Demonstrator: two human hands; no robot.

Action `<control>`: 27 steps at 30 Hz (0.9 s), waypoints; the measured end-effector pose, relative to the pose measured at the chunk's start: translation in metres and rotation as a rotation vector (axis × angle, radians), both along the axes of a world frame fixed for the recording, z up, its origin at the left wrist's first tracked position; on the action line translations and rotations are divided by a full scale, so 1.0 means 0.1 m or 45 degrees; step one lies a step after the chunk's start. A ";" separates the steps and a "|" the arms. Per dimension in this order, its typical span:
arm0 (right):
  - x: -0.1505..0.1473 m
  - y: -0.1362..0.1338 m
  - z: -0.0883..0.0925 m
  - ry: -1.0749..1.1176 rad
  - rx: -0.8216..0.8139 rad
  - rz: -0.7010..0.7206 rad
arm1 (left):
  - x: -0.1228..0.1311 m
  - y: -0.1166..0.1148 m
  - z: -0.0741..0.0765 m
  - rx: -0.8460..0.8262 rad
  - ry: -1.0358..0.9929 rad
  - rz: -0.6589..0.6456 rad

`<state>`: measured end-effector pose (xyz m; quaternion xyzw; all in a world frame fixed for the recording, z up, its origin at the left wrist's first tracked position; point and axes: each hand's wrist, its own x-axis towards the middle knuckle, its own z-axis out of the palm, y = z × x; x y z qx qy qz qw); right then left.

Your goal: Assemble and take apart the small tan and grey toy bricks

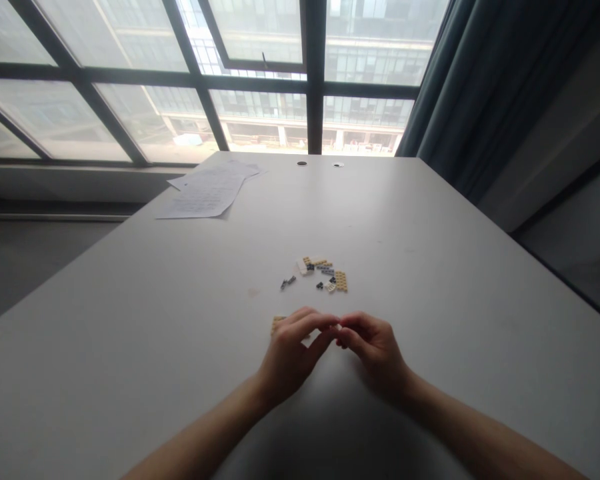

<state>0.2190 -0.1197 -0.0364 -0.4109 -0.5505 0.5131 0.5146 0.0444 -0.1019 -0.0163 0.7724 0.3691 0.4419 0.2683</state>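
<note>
My left hand (pixel 303 339) and my right hand (pixel 373 343) meet fingertip to fingertip above the white table, each closed in a pinch. Something small and pale shows between the fingertips, mostly covered by them, and I cannot make out its kind. Partly hidden behind my left hand lies a tan toy-brick plate (pixel 277 324). Farther out on the table is a loose group of toy bricks: a tan studded plate (pixel 341 281), a white piece (pixel 303 267), grey strips (pixel 325 269) and several small dark pieces. Two dark grey pieces (pixel 288 282) lie a little left of the group.
Printed paper sheets (pixel 205 193) lie at the far left of the white table (pixel 405 220). Two round cable holes (pixel 302 163) sit near its far edge. Beyond stand large framed windows (pixel 260 107), with a dark blue curtain (pixel 460 87) on the right.
</note>
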 end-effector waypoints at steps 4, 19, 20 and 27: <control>0.00 -0.01 0.00 -0.007 -0.003 0.036 | 0.01 0.00 0.02 -0.040 0.010 -0.014; 0.00 -0.01 0.03 -0.069 0.036 -0.038 | 0.00 0.00 -0.04 0.002 0.018 -0.007; 0.00 -0.01 0.03 -0.075 0.042 -0.044 | 0.00 0.00 -0.04 0.007 0.024 0.009; 0.02 0.00 0.02 -0.247 0.116 -0.097 | -0.08 0.08 0.11 0.264 0.187 0.039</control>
